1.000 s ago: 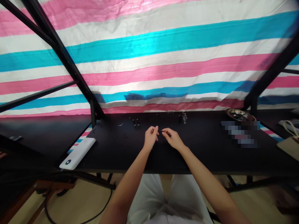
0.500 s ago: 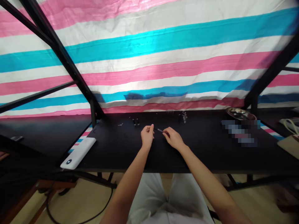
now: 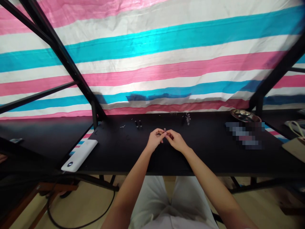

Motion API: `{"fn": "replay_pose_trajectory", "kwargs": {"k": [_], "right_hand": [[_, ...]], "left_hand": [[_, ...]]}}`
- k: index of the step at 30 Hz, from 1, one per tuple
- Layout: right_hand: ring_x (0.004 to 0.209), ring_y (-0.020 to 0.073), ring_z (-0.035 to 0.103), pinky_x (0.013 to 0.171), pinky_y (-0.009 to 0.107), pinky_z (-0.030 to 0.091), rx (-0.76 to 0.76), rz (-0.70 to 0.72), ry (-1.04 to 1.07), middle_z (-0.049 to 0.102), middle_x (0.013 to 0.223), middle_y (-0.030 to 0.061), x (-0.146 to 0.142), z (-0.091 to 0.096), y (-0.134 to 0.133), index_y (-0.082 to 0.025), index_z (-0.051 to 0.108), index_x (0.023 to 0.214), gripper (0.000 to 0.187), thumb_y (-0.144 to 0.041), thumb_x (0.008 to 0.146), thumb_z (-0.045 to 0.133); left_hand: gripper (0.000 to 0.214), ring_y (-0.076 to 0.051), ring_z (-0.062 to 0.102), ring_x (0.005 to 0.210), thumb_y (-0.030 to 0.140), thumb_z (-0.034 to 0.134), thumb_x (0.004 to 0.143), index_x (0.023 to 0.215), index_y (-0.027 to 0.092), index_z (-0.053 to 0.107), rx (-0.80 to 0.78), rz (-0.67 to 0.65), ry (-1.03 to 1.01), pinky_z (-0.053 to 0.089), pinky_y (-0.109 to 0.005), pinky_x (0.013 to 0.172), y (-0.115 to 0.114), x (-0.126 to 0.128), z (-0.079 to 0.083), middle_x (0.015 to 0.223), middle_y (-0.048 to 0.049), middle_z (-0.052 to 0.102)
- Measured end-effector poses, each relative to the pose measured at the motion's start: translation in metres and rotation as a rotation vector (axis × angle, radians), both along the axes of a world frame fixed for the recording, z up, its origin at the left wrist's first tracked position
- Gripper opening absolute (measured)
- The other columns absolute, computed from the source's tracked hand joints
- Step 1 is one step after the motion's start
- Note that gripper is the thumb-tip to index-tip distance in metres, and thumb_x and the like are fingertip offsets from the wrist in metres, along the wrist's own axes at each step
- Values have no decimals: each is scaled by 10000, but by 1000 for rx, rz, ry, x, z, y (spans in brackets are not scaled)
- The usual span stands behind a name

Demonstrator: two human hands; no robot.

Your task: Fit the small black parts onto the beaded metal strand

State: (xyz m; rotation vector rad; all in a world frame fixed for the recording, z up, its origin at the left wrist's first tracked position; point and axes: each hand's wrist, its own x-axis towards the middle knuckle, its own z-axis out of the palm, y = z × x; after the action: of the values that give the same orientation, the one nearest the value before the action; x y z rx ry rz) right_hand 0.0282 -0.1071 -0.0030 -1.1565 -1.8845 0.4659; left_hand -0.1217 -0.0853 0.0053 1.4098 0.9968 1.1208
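Note:
Over the middle of the black table [image 3: 114, 152], my left hand [image 3: 155, 140] and my right hand [image 3: 176, 140] meet at the fingertips. Both are closed in a pinch around a small grey piece [image 3: 165, 129], whose tip shows above the fingers. The rest of it is hidden, and its exact kind is too small to make out. Beyond my left hand lie two short black cylinders with pale ends, a left cylinder [image 3: 136, 124] and a right cylinder [image 3: 140, 123]. A cluster of small grey translucent pieces [image 3: 188, 119] lies beyond my right hand.
At the table's left edge lies a white oblong case [image 3: 81, 155] with a dark round spot. A shiny metal dish [image 3: 246, 116] stands at the back right, near a pixelated patch. Thin pale bits [image 3: 122, 126] lie about. Black frame bars [image 3: 69, 68] slope up on both sides.
My hands have come together, the left moving right. The thin dark-and-grey piece that stretched between them is now mostly covered by the fingers, with one grey tip pointing up.

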Motion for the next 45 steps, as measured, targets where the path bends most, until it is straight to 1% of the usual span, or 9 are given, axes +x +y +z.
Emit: {"fn": "replay_pose_trajectory", "kwargs": {"k": [10, 13, 15, 17, 21, 24, 27, 35, 45], "right_hand": [[615, 135, 514, 598, 250, 409, 5, -26, -98, 593, 730, 29, 3, 1, 1, -198, 591, 888, 197, -320, 851, 441], [610, 135, 521, 588, 245, 401, 3, -43, -132, 594, 708, 22, 3, 0, 2, -200, 597, 857, 181, -309, 835, 455], [605, 137, 528, 584, 244, 396, 9, -103, -144, 597, 690, 19, 5, -2, 5, -199, 598, 825, 176, -322, 821, 472], [596, 139, 537, 584, 245, 393, 3, -209, -127, 607, 680, 21, 12, -3, 11, -197, 597, 792, 190, -346, 812, 482], [634, 155, 574, 591, 246, 390, -90, -453, -114, 638, 695, 32, 41, 1, 30, -196, 603, 755, 191, -361, 783, 512], [671, 173, 590, 584, 252, 378, -193, -559, -227, 650, 708, 42, 67, 6, 47, -202, 615, 730, 169, -354, 750, 542], [692, 185, 596, 581, 258, 366, -243, -630, -286, 658, 721, 46, 83, 3, 59, -208, 619, 728, 165, -352, 745, 539], [672, 173, 586, 572, 250, 362, -187, -658, -213, 658, 731, 48, 95, -25, 67, -200, 636, 793, 231, -382, 782, 494], [655, 168, 573, 561, 251, 346, -193, -636, -226, 647, 709, 39, 99, -30, 73, -206, 639, 812, 237, -394, 781, 498]], "left_hand": [[336, -42, 484, 385, 422, 617, 719, 888, 151, 513, -23, -103, -37, 289, -152, 329, -1, 0, 2, 654, 34, 529], [328, -45, 482, 372, 418, 610, 718, 877, 149, 511, -47, -98, -40, 283, -153, 325, -1, 1, 1, 646, 30, 543], [312, -44, 475, 363, 417, 600, 723, 855, 148, 512, -38, -63, -32, 277, -150, 326, 0, 1, 0, 624, 32, 541], [286, -40, 464, 356, 406, 585, 733, 829, 146, 515, -10, -8, -23, 274, -147, 330, 0, 1, -1, 602, 36, 535], [226, -35, 443, 343, 365, 556, 749, 783, 146, 512, 17, 95, 6, 279, -145, 339, 1, 0, -3, 561, 41, 524], [211, -36, 436, 341, 352, 553, 747, 777, 148, 511, 15, 110, 27, 279, -145, 338, 1, 0, -3, 552, 40, 524], [212, -40, 436, 348, 355, 560, 741, 772, 150, 516, 22, 94, 44, 298, -149, 343, -1, 1, -2, 548, 39, 521], [200, -43, 444, 372, 356, 546, 757, 771, 158, 527, 75, 78, 116, 352, -151, 371, -2, 1, -5, 545, 40, 514], [187, -47, 446, 374, 351, 530, 765, 773, 165, 536, 98, 85, 167, 350, -159, 380, -2, 0, -9, 553, 41, 523]]}}
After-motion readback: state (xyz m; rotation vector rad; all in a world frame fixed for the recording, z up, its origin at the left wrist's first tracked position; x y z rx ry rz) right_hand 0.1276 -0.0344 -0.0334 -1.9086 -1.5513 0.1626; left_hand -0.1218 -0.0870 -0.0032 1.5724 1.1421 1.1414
